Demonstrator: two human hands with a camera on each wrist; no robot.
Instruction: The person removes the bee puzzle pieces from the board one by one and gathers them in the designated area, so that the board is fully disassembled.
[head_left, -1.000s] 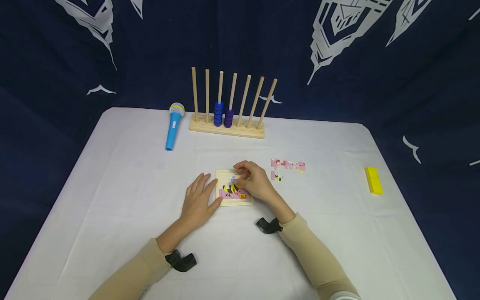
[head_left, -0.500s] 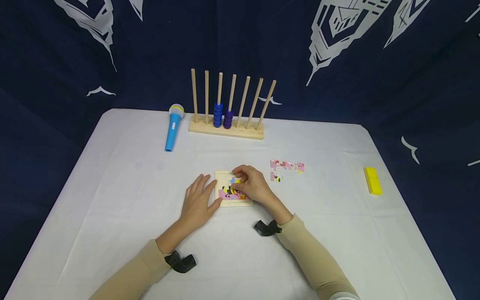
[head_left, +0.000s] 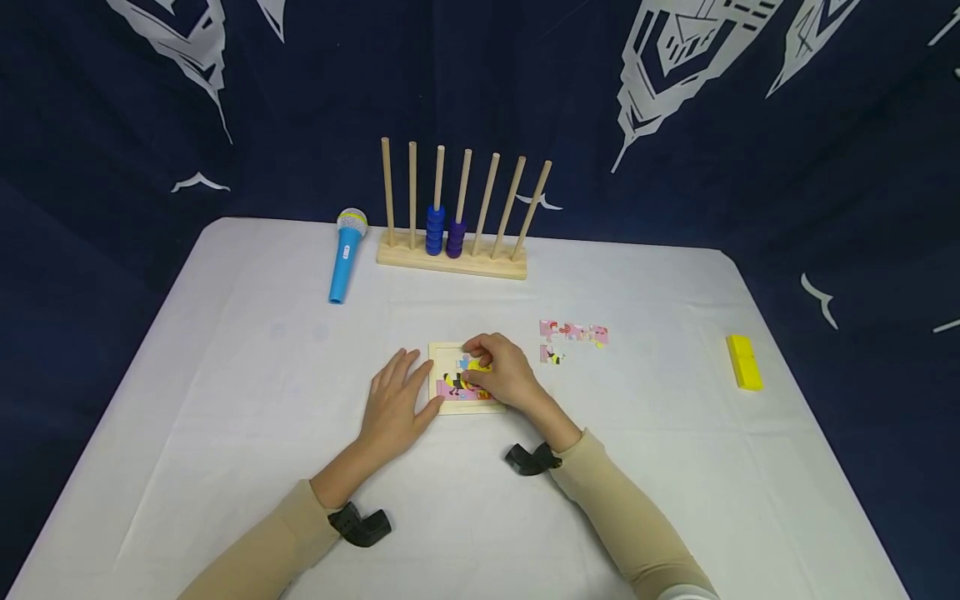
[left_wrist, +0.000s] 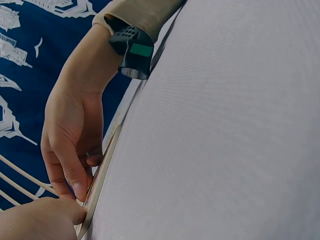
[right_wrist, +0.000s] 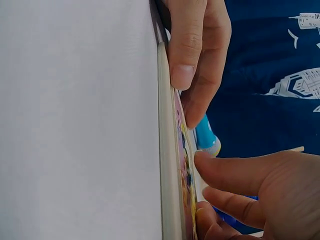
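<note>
A small wooden jigsaw puzzle tray (head_left: 468, 409) lies on the table, partly filled with a pink picture of a black-and-yellow bee (head_left: 453, 383). My left hand (head_left: 393, 408) rests flat along the tray's left side, fingers spread, thumb at its lower left corner. Over the tray's right part is my right hand (head_left: 508, 377), which hides some of the picture. In the right wrist view its thumb (right_wrist: 220, 170) stands apart from the other fingers, and lower fingertips touch the puzzle surface. No piece shows between thumb and fingers. Loose puzzle pieces (head_left: 575, 332) lie right of the tray.
At the back stands a wooden peg rack (head_left: 453, 262) with blue rings (head_left: 435, 231) and purple rings (head_left: 454, 239). A blue toy microphone (head_left: 343, 262) lies left of it. A yellow block (head_left: 745, 363) lies near the table's right edge.
My right hand has shifted slightly down and left over the tray, its thumb lower on the picture. The left hand keeps its place. The loose pieces have not moved.
</note>
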